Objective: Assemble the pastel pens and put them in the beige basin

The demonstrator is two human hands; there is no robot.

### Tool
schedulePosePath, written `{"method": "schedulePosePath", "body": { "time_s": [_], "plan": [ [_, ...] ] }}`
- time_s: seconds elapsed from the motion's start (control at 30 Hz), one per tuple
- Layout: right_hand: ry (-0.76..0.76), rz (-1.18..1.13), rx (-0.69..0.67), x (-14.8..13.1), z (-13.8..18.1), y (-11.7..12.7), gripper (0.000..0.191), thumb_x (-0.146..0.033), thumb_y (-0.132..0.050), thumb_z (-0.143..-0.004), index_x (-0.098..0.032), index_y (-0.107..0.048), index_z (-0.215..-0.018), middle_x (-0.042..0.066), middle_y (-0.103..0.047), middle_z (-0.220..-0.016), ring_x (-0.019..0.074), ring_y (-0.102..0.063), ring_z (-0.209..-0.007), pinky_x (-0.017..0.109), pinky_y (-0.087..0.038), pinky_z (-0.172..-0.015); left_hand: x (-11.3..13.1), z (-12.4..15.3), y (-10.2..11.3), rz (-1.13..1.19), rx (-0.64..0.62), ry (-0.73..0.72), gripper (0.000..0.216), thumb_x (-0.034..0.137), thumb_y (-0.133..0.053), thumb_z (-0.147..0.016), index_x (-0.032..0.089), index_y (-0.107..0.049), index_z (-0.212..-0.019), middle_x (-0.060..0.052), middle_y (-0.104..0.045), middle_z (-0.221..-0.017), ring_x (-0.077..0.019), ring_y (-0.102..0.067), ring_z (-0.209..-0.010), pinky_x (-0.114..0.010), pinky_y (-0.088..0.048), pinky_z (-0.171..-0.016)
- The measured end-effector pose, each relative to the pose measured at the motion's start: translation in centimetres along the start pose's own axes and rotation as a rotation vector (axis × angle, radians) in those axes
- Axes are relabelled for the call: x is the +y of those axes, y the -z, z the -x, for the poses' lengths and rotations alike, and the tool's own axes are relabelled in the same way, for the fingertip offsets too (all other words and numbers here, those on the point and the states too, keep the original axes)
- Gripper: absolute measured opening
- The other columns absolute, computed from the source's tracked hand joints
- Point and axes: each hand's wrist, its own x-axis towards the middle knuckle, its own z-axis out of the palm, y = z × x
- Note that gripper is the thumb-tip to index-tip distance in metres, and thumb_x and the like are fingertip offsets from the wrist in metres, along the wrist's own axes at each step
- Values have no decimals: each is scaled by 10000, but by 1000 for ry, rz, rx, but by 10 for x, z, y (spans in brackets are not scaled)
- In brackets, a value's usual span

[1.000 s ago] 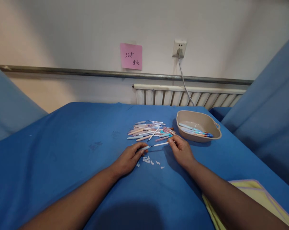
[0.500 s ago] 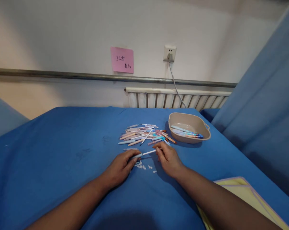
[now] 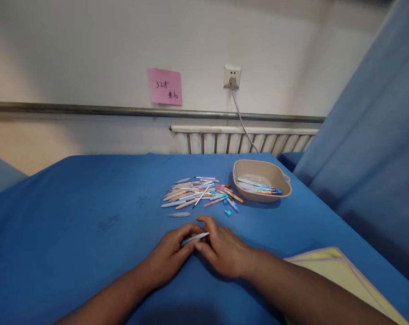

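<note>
My left hand (image 3: 169, 253) and my right hand (image 3: 224, 251) meet low on the blue cloth (image 3: 89, 234), fingers pinched together on one thin pen (image 3: 195, 237) with a white shaft and pale blue barrel. The pen lies nearly level between the two hands. A loose pile of pens (image 3: 199, 193) in pink, orange, blue and white lies just beyond the hands. A single pale pen part (image 3: 179, 215) and a small blue cap (image 3: 227, 212) lie between the pile and my hands.
A beige basin (image 3: 262, 198) holding several blue pens sits right of the pile. A yellow cloth (image 3: 343, 275) lies at the lower right. Blue fabric panels (image 3: 367, 135) rise on the right. Behind are a radiator (image 3: 241, 141), a wall rail, a socket and a pink note (image 3: 164, 86).
Both hands have drawn back toward me with the pen and closed in on each other. The small white bits on the cloth are now hidden under my hands.
</note>
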Motion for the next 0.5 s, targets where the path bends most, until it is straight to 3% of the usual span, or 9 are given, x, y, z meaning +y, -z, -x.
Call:
{"method": "schedulePosePath", "body": {
  "time_s": [0.17, 0.27, 0.4, 0.5],
  "plan": [
    [19, 12, -14, 3, 0, -1, 534, -325, -466, -890, -163, -270, -1360, 126, -659, -1016, 265, -623, -928, 411, -467, -794, -2, -1, 1, -24, -19, 11, 230, 345, -435, -924, 207, -603, -999, -15, -652, -966, -165, -584, -896, -260, -437, -820],
    [39, -82, 76, 9, -2, -3, 461, -298, -480, -886, -180, -345, -1310, 88, -666, -966, 219, -627, -881, 358, -468, -774, -3, -2, 2, 8, 4, 44, 252, 368, -429, -922, 190, -606, -947, -10, -636, -856, -149, -569, -790, -249, -442, -748],
    [43, -279, 326, 17, -7, -5, 168, -281, -480, -888, -193, -547, -1015, 33, -651, -848, 142, -602, -733, 263, -460, -672, -2, -3, 3, 234, -1, 102, 291, 395, -438, -913, 147, -587, -877, -15, -615, -777, -119, -541, -662, -235, -441, -662],
    [52, -428, 363, 20, -10, -4, 143, -299, -510, -872, -183, -576, -822, -8, -601, -682, 106, -540, -577, 223, -424, -554, -2, -2, 4, 394, -69, 152, 316, 419, -468, -901, 127, -581, -854, -34, -636, -777, -98, -535, -592, -213, -408, -574]
  ]
}}
